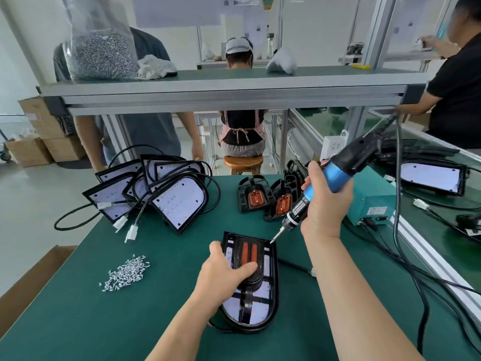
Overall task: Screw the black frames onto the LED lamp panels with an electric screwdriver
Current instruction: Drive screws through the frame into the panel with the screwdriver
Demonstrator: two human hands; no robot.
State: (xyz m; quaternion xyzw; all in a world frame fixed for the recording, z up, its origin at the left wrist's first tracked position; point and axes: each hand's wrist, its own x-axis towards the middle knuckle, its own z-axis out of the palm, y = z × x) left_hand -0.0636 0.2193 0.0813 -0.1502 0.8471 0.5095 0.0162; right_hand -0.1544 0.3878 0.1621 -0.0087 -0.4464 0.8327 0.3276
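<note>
Pressing down on the black frame (247, 299) with the left hand (226, 272): fingers laid nearly straight across the raised middle with the orange inserts, thumb against the left edge, not wrapped around anything. Seated on one LED lamp panel (256, 312), flat on the green desk (156, 321), close in front of the body. Gripping the electric screwdriver (338, 173) with the right hand (325, 201), fingers closed around the blue barrel, tool tilted, bit tip at the far right corner of the frame. Touching it or just above it: cannot tell. Cannot tell either whether a screw sits on the bit.

Judged as the fastening step, probably among the first corners of this panel; no screw heads clear enough to count. Next move, most likely: bring the tool more upright over the hole, hold the frame pinned to prevent slipping, then push and run the driver. After that, probably fetch a new screw from the loose screws (127, 272), lying well apart to the left on the desk.

Farther back on the desk: a pile of bare lamp panels (179, 201) with cables at the left, spare black frames (253, 195) in the middle, a blue-green power box (372, 204) at the right.
</note>
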